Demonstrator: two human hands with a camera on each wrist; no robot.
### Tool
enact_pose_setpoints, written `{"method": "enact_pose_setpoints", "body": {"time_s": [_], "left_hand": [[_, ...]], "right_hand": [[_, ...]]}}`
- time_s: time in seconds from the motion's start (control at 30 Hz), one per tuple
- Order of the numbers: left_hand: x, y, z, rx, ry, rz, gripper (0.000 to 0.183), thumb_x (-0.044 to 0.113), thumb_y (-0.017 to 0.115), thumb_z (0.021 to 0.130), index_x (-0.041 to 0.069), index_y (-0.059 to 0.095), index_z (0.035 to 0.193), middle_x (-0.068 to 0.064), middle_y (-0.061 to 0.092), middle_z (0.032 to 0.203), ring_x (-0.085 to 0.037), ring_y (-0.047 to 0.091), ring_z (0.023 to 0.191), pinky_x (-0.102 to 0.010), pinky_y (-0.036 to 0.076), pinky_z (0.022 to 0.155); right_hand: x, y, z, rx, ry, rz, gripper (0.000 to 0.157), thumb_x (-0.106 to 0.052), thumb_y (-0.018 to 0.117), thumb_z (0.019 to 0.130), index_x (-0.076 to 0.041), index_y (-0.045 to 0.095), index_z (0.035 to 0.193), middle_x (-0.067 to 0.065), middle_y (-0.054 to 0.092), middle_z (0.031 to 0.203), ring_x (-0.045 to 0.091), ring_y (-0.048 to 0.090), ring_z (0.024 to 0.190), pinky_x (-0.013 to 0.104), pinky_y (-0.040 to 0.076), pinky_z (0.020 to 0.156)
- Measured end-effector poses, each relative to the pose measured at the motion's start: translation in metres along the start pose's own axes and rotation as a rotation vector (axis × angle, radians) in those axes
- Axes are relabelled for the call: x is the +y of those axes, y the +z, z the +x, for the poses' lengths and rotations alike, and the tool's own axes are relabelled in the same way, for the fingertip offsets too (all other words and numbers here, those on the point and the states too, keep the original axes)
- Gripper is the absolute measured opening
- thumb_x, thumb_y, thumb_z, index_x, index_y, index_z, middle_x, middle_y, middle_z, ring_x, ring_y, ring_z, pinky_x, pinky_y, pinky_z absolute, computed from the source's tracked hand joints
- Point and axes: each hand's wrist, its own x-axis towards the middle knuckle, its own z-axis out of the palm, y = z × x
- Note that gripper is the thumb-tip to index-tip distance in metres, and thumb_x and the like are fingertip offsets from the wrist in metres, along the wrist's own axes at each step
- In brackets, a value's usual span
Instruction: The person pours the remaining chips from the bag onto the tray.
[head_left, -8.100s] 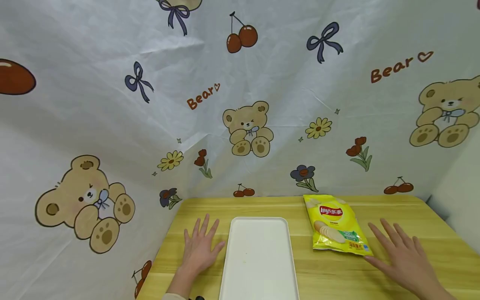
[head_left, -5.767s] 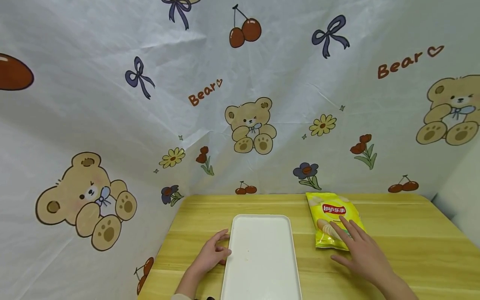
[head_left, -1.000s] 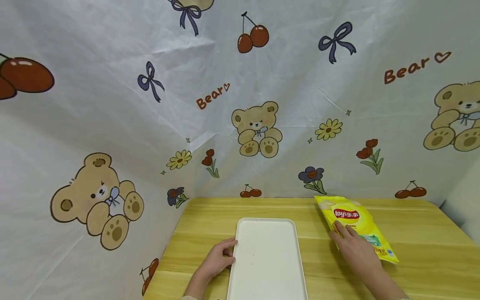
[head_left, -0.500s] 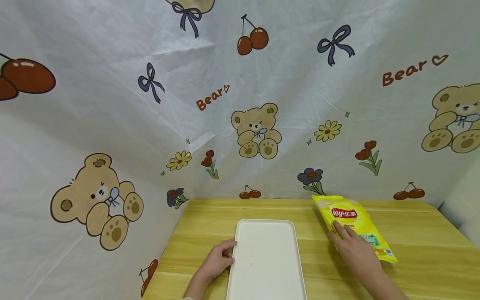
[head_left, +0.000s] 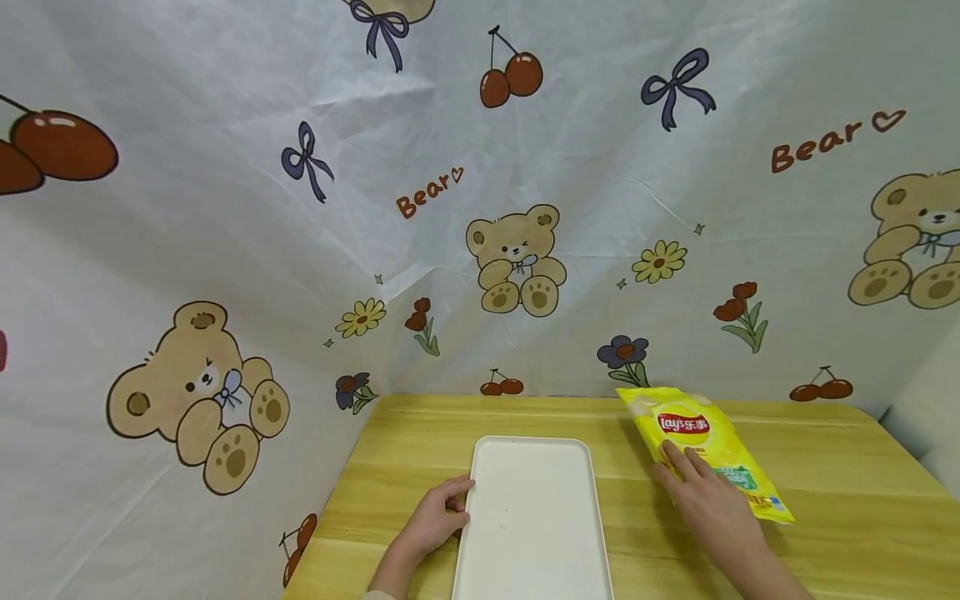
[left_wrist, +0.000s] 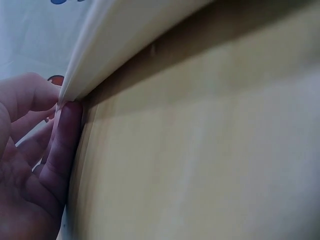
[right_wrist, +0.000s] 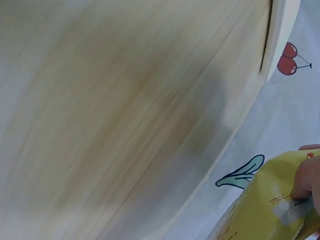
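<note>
A long white rectangular tray [head_left: 528,533] lies on the wooden table. At its left edge my left hand [head_left: 429,525] pinches the rim; in the left wrist view the thumb and a finger of that hand [left_wrist: 32,165] meet at the tray's edge [left_wrist: 125,45]. To the right, a yellow Lay's bag of potato chips [head_left: 731,450] is gripped near its left side by my right hand [head_left: 712,510]. The right wrist view shows fingers of the right hand [right_wrist: 311,182] pressing into the yellow bag [right_wrist: 265,200]; most of the hand is out of that frame.
The light wooden table [head_left: 420,429] carries the tray and ends at a back edge. Behind it and at the left hangs a white cloth [head_left: 420,333] printed with bears, bows, cherries and flowers. A pale surface [head_left: 933,425] stands beyond the table's right side.
Earlier both hands lay spread apart. The left has since taken the tray's left rim, and the right has gripped the chip bag. Over the last second the bag shifts slightly left.
</note>
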Motion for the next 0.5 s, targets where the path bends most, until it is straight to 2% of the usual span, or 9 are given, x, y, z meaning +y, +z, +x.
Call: {"method": "enact_pose_setpoints", "body": {"time_s": [0.3,0.5], "left_hand": [[0.001,0.002,0.000,0.006,0.003,-0.013,0.057,-0.008,0.062,0.084,0.002,0.057,0.140,-0.024,0.040,0.155,-0.016,0.052,0.090,-0.020,0.050,0.061],[0.002,0.002,-0.001,0.011,0.005,-0.032,0.058,-0.008,0.063,0.083,0.002,0.057,0.140,-0.024,0.040,0.155,-0.016,0.051,0.090,-0.020,0.049,0.060]], "right_hand": [[-0.008,-0.009,-0.001,0.031,-0.041,0.002,0.050,0.012,0.073,0.078,-0.014,0.069,0.121,0.016,0.055,0.144,0.044,0.058,0.123,0.055,0.058,0.078],[-0.013,-0.014,-0.003,0.068,-0.088,-0.011,0.052,0.013,0.073,0.076,-0.012,0.070,0.121,0.015,0.055,0.144,0.042,0.057,0.124,0.059,0.055,0.084]]}}
